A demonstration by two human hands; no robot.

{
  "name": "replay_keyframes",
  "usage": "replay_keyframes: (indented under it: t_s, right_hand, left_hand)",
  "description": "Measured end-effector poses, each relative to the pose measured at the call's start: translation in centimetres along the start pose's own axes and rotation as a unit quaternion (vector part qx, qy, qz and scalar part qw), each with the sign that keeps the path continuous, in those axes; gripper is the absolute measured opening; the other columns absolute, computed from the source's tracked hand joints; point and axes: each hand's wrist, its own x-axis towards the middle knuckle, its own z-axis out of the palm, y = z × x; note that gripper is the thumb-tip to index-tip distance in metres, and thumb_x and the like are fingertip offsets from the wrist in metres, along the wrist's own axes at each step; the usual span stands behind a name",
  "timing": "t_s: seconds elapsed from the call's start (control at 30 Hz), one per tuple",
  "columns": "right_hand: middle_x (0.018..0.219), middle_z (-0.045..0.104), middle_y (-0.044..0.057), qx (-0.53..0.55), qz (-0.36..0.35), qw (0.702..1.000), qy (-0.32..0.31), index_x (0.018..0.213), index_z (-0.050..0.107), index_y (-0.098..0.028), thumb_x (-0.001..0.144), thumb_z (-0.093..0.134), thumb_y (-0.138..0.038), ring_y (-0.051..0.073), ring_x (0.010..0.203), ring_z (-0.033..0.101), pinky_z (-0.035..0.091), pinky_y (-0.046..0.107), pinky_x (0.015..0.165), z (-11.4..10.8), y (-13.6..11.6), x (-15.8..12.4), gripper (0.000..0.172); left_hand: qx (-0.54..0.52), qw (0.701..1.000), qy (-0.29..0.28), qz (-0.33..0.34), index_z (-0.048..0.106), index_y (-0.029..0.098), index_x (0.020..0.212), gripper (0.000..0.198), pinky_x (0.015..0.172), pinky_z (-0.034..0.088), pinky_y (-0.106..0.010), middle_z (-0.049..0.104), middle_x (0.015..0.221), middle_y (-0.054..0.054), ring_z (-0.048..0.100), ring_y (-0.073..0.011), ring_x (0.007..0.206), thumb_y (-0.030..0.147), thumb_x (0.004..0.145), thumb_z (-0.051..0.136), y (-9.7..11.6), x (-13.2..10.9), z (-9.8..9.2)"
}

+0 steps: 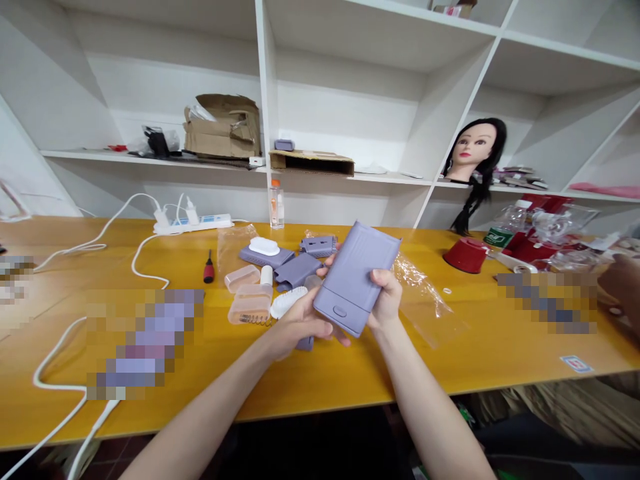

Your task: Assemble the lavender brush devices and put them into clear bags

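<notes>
Both hands hold up a flat lavender plastic casing with a small oval button near its lower end. My left hand grips its lower left side, and my right hand supports its right edge. Below and left of the casing, several lavender and white parts lie on the yellow table. They include a white bristled brush head, a translucent peach container, a lavender housing, and a lavender base with a white oval top. A red-handled screwdriver lies further left.
A clear plastic bag lies right of my hands. A white power strip with white cables sits at the back. A red cup lies on its side. Another person's hand enters at the right edge. White shelves stand behind.
</notes>
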Motion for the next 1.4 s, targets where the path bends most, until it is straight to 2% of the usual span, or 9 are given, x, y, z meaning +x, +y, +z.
replay_keyframes:
  t_s: [0.2, 0.47, 0.63, 0.8, 0.93, 1.03, 1.13, 1.27, 1.4]
  right_hand:
    - [0.098, 0.064, 0.009, 0.004, 0.047, 0.998, -0.037, 0.097, 0.065, -0.017, 0.062, 0.053, -0.030, 0.029, 0.093, 0.060, 0.048, 0.044, 0.079, -0.1, 0.3, -0.2, 0.039]
    - [0.093, 0.067, 0.011, -0.016, 0.069, 0.997, -0.013, 0.090, 0.066, -0.015, 0.058, 0.056, -0.033, 0.030, 0.090, 0.060, 0.049, 0.044, 0.079, 0.4, 0.6, -0.2, 0.038]
    - [0.092, 0.068, 0.008, -0.032, 0.037, 0.998, 0.036, 0.090, 0.064, -0.018, 0.059, 0.064, -0.042, 0.030, 0.092, 0.061, 0.049, 0.043, 0.078, 0.2, 0.9, -0.2, 0.039]
    - [0.094, 0.068, 0.006, -0.049, 0.027, 0.997, 0.057, 0.097, 0.061, -0.021, 0.063, 0.064, -0.048, 0.026, 0.095, 0.060, 0.048, 0.038, 0.078, -0.2, 1.0, 0.0, 0.043]
    - [0.094, 0.067, 0.003, -0.088, 0.032, 0.995, 0.030, 0.102, 0.056, -0.023, 0.059, 0.071, -0.038, 0.020, 0.080, 0.061, 0.048, 0.031, 0.068, 0.0, 1.2, 0.3, 0.048]
    - [0.079, 0.065, 0.001, -0.112, 0.031, 0.991, 0.061, 0.094, 0.056, -0.023, 0.063, 0.069, -0.045, 0.014, 0.055, 0.054, 0.042, 0.026, 0.049, -0.1, 1.5, 0.4, 0.040]
    - [0.072, 0.061, 0.001, -0.140, 0.008, 0.979, 0.147, 0.087, 0.055, -0.020, 0.066, 0.066, -0.050, 0.012, 0.053, 0.050, 0.040, 0.024, 0.046, -0.3, 1.6, 0.6, 0.038]
    - [0.088, 0.061, 0.004, -0.236, -0.030, 0.928, 0.286, 0.090, 0.050, -0.018, 0.057, 0.076, -0.040, 0.017, 0.075, 0.057, 0.047, 0.028, 0.067, -0.5, 2.0, 0.7, 0.048]
    - [0.099, 0.060, 0.005, -0.322, -0.068, 0.886, 0.326, 0.095, 0.046, -0.020, 0.053, 0.079, -0.037, 0.019, 0.088, 0.057, 0.046, 0.033, 0.080, -0.2, 2.6, 0.6, 0.056]
  left_hand:
    - [0.016, 0.999, 0.015, -0.032, 0.051, 0.014, 0.107, 0.052, 0.065, 0.049, -0.033, 0.067, 0.089, -0.011, 0.067, -0.0247, 0.072, 0.034, 0.064, 0.072, 0.1, -0.1, 0.0]
    - [0.001, 0.998, 0.054, -0.015, 0.059, 0.013, 0.097, 0.038, 0.070, 0.051, -0.035, 0.067, 0.083, -0.008, 0.066, -0.0213, 0.071, 0.026, 0.064, 0.073, -0.5, 0.3, 0.1]
    - [-0.067, 0.995, 0.057, -0.051, 0.054, 0.013, 0.108, 0.048, 0.070, 0.049, -0.037, 0.067, 0.090, -0.010, 0.065, -0.0238, 0.077, 0.023, 0.064, 0.070, -0.6, 0.0, -0.4]
    - [-0.194, 0.979, 0.006, -0.054, 0.059, 0.011, 0.096, 0.038, 0.062, 0.047, -0.032, 0.068, 0.074, -0.008, 0.063, -0.0203, 0.061, 0.036, 0.068, 0.061, -1.0, -0.2, -1.8]
    - [-0.245, 0.969, -0.020, -0.015, 0.062, 0.011, 0.091, 0.045, 0.054, 0.044, -0.028, 0.062, 0.060, -0.003, 0.053, -0.0122, 0.042, 0.050, 0.072, 0.049, -1.0, -0.2, -1.9]
    - [-0.223, 0.974, -0.021, -0.042, 0.062, 0.013, 0.092, 0.050, 0.054, 0.044, -0.028, 0.060, 0.061, -0.003, 0.055, -0.0137, 0.045, 0.056, 0.072, 0.046, -0.5, -0.1, -1.2]
    - [-0.135, 0.986, 0.055, -0.082, 0.059, 0.016, 0.101, 0.051, 0.059, 0.044, -0.028, 0.065, 0.084, -0.008, 0.065, -0.0202, 0.064, 0.058, 0.074, 0.047, 0.1, 0.0, -0.6]
    - [-0.020, 0.980, 0.189, -0.057, 0.054, 0.018, 0.108, 0.056, 0.059, 0.044, -0.026, 0.065, 0.102, -0.010, 0.066, -0.0208, 0.073, 0.062, 0.075, 0.045, 0.4, 0.2, -0.6]
    - [0.069, 0.972, 0.226, 0.003, 0.052, 0.018, 0.107, 0.055, 0.065, 0.047, -0.026, 0.064, 0.104, -0.008, 0.063, -0.0199, 0.084, 0.042, 0.062, 0.071, 0.0, 0.6, -0.5]
